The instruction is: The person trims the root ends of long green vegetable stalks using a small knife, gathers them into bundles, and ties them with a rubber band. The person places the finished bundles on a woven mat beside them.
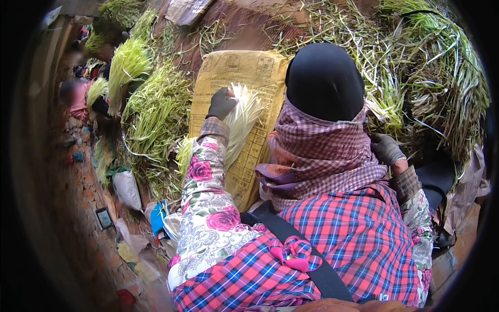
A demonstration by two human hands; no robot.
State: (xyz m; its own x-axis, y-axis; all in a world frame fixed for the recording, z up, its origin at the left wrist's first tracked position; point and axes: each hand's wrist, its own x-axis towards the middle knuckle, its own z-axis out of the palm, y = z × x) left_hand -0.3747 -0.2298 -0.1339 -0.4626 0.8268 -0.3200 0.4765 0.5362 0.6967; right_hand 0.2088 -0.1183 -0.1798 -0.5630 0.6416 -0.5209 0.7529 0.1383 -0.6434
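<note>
My left hand point(222, 103), in a black fingerless glove, is at the left edge of a bunch of pale blanched stalks point(247, 117). Its bent fingertips meet the stalks, but whether they grip any is unclear. The bunch lies on a yellow printed sack point(222, 70). On the other side, my right hand point(388, 150) wears a grey glove and rests beside a purple checked cloth point(327, 156), near a heap of green stalks point(440, 85). Its fingertips are partly hidden. A smooth black rounded form point(325, 82) rises from the cloth between my hands.
A pile of yellow-green stalks point(156, 121) stands left of the sack. Farther left, a person in pink point(80, 99) is near upright pale bundles point(126, 70). A white bag point(128, 191) and a small device with a screen point(103, 218) lie at lower left.
</note>
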